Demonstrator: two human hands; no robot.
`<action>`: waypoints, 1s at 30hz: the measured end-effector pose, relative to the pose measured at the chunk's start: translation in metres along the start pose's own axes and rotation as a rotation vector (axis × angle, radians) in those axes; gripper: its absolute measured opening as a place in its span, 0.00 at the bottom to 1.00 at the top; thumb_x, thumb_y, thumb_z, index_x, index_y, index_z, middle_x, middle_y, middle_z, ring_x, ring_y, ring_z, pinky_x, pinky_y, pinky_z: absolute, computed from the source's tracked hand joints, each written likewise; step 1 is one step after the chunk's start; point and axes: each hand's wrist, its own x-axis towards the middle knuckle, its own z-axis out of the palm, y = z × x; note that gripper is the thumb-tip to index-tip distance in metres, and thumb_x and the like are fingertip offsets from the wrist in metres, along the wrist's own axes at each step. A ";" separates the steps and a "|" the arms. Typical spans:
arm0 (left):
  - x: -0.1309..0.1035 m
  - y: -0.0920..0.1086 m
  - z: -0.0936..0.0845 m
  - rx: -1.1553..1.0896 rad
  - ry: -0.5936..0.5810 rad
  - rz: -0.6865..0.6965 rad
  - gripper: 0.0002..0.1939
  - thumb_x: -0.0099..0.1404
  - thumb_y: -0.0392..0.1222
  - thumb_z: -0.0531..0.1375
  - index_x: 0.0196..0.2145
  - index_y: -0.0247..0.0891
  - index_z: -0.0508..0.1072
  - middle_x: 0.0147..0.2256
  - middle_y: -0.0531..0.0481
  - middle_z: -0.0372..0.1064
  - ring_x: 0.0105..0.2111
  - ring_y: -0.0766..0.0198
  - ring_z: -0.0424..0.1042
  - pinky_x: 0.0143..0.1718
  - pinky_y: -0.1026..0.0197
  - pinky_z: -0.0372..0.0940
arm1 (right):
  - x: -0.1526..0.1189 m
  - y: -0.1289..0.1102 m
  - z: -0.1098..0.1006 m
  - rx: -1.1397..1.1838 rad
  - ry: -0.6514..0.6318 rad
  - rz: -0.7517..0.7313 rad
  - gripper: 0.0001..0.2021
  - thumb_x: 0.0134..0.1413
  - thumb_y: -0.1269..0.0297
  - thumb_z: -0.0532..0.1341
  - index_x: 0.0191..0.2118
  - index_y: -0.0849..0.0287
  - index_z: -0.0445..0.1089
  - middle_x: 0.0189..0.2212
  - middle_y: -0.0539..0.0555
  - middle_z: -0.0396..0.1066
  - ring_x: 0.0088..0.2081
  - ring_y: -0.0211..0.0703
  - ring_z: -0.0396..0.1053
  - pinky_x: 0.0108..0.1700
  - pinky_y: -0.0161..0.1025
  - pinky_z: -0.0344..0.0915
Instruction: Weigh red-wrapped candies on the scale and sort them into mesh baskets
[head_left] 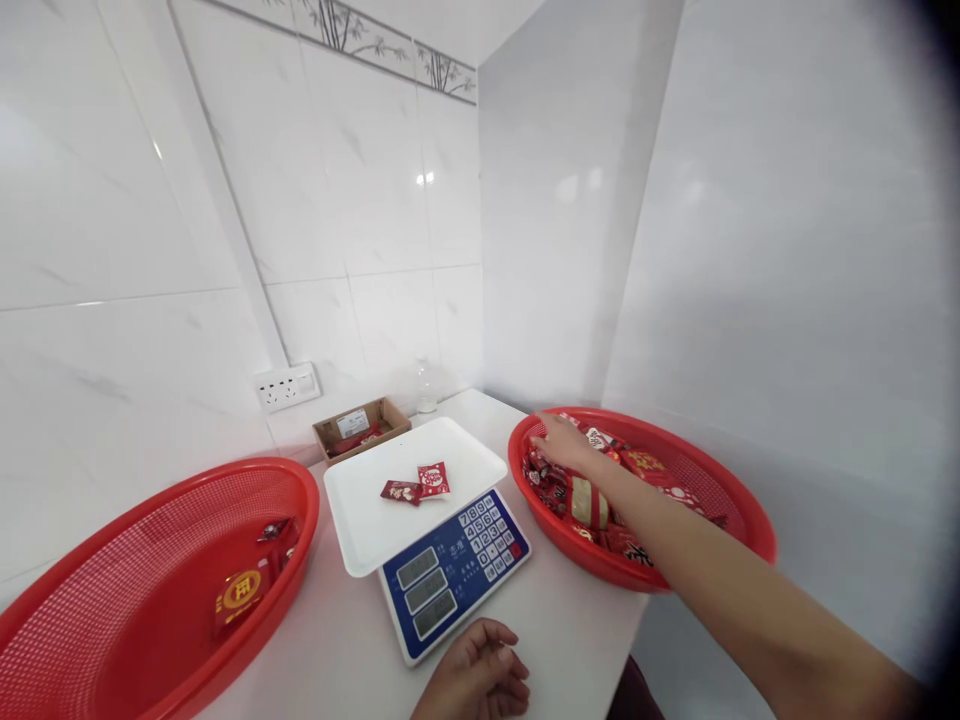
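White socket (287, 388) on tiled wall (360, 190), bamboo trim (444, 72) up top, clear btl (426, 388), prob. plastic, nr corner.

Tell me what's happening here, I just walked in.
Someone's right hand is in the right-hand red basket, among red-wrapped packets; whether it grips one is unclear. The left hand is in front of a digital scale, apparently empty. Two small packets lie on the scale's white tray. The left-hand basket holds a few more.
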 end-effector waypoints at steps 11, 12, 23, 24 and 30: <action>-0.002 0.001 0.002 0.000 0.021 0.002 0.20 0.45 0.47 0.68 0.31 0.35 0.65 0.24 0.52 0.69 0.22 0.69 0.69 0.28 0.65 0.57 | -0.006 0.063 -0.007 -0.024 -0.034 0.235 0.09 0.55 0.68 0.54 0.41 0.62 0.66 0.38 0.56 0.71 0.39 0.43 0.68 0.40 0.38 0.62; -0.002 0.001 0.002 0.002 0.021 0.002 0.20 0.45 0.47 0.68 0.31 0.35 0.65 0.24 0.52 0.69 0.22 0.69 0.68 0.27 0.65 0.57 | -0.004 0.060 -0.008 -0.009 -0.008 0.241 0.10 0.54 0.69 0.53 0.42 0.61 0.65 0.39 0.57 0.71 0.39 0.44 0.69 0.39 0.37 0.61; -0.009 0.004 0.010 -0.021 0.064 0.024 0.19 0.44 0.44 0.68 0.30 0.34 0.66 0.23 0.50 0.69 0.22 0.68 0.69 0.28 0.63 0.59 | -0.018 -0.025 -0.024 0.163 0.192 0.028 0.16 0.55 0.64 0.51 0.50 0.57 0.58 0.44 0.56 0.68 0.44 0.47 0.66 0.43 0.38 0.60; -0.010 0.004 0.010 -0.023 0.066 0.029 0.18 0.45 0.43 0.68 0.31 0.34 0.66 0.23 0.50 0.70 0.22 0.68 0.69 0.28 0.63 0.60 | -0.022 -0.041 -0.023 0.230 0.195 -0.058 0.15 0.55 0.65 0.51 0.49 0.56 0.59 0.43 0.54 0.69 0.43 0.46 0.66 0.43 0.38 0.60; -0.010 0.001 0.006 -0.042 0.047 0.064 0.16 0.47 0.41 0.67 0.32 0.33 0.67 0.24 0.49 0.71 0.22 0.68 0.69 0.28 0.63 0.61 | -0.050 -0.128 0.007 0.410 0.127 -0.512 0.16 0.55 0.67 0.48 0.49 0.56 0.61 0.45 0.55 0.68 0.46 0.44 0.64 0.48 0.41 0.59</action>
